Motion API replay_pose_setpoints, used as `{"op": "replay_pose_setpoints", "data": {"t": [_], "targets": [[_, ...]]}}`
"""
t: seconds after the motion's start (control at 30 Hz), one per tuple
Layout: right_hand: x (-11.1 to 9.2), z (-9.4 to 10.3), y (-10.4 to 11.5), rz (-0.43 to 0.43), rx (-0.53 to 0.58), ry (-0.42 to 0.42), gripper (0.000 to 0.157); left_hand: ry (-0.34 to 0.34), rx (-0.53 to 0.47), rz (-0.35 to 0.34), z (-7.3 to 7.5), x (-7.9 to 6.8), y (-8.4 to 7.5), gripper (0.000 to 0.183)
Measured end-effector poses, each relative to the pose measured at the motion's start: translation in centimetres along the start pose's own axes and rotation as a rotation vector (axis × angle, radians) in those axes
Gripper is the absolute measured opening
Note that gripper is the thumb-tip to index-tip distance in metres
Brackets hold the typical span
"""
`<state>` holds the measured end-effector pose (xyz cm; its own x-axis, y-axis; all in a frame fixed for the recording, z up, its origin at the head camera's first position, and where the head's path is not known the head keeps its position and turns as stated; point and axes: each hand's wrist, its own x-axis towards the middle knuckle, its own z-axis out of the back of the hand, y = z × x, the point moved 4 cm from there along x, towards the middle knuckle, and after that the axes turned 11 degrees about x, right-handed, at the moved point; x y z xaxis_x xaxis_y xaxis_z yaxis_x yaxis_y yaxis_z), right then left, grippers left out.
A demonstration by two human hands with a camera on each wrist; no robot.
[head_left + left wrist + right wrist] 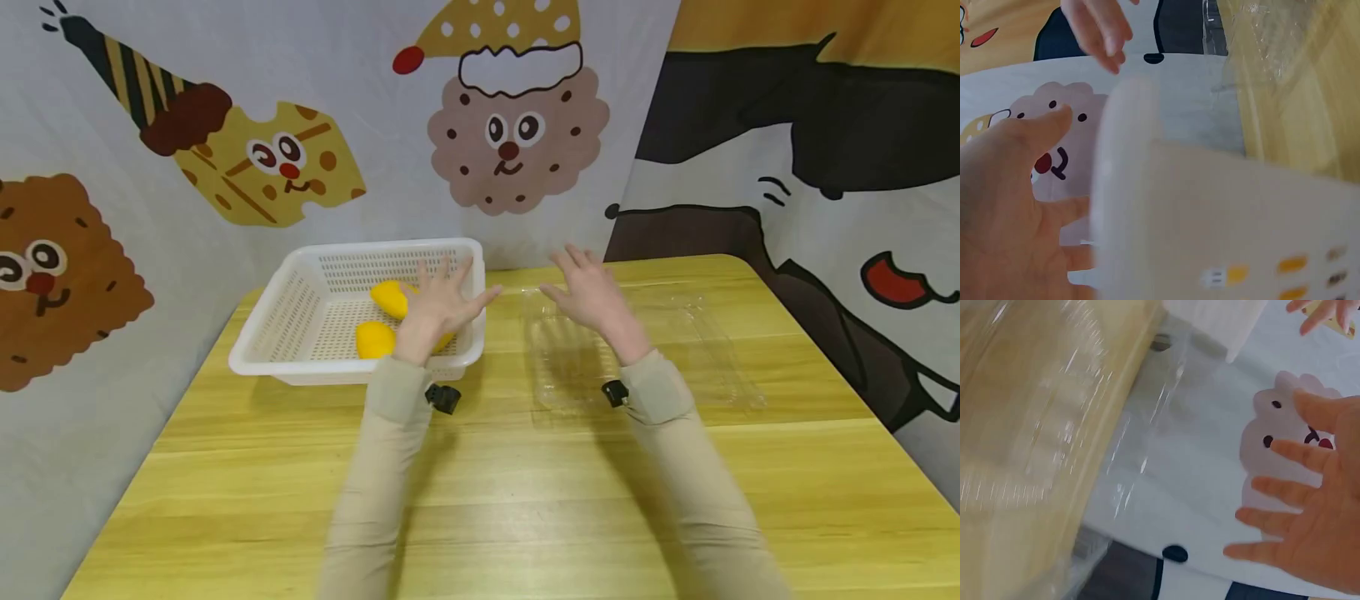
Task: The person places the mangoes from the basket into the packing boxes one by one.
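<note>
Left hand [439, 307] spread wide, over yellow fruit [375, 340] in a white basket [281, 333], surface's [480, 500] far left corner, right hand [594, 298] spread too, over a clear box [558, 362], near the far edge, both holding nothing

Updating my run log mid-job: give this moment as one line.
left hand: empty, at white basket | right hand: empty, near clear container | yellow items: in basket

1. White is shown by the slotted basket [281, 367] near the tabletop's [517, 525] far left corner.
2. Its fruits [375, 340] are coloured yellow.
3. The tabletop is patterned with yellow wood grain.
4. The sleeves [372, 500] are coloured plain beige.
</note>
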<state>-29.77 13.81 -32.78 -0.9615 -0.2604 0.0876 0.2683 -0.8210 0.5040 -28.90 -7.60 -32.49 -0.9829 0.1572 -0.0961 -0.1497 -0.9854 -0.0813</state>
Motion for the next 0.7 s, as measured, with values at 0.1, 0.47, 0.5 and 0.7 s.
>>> {"op": "replay_pose_setpoints", "data": {"t": [0.1,0.47,0.5,0.7], "targets": [[-0.7,0.4,-1.0,0.027,0.01,0.041,0.057,0.029,-0.008,-0.038,0.8,0.2,0.2,0.077],[-3.2,0.6,-5.9,-0.108,-0.117,0.29,0.06,0.252,-0.022,-0.169,3.3,2.2,1.5,0.065],[-3.5,0.5,-6.3,-0.125,-0.127,0.311,0.06,0.28,-0.015,-0.173,3.3,2.4,1.7,0.065],[-4.2,0.0,-7.6,-0.177,-0.119,0.359,0.067,0.425,0.04,-0.173,2.4,3.8,2.5,0.064]]}}
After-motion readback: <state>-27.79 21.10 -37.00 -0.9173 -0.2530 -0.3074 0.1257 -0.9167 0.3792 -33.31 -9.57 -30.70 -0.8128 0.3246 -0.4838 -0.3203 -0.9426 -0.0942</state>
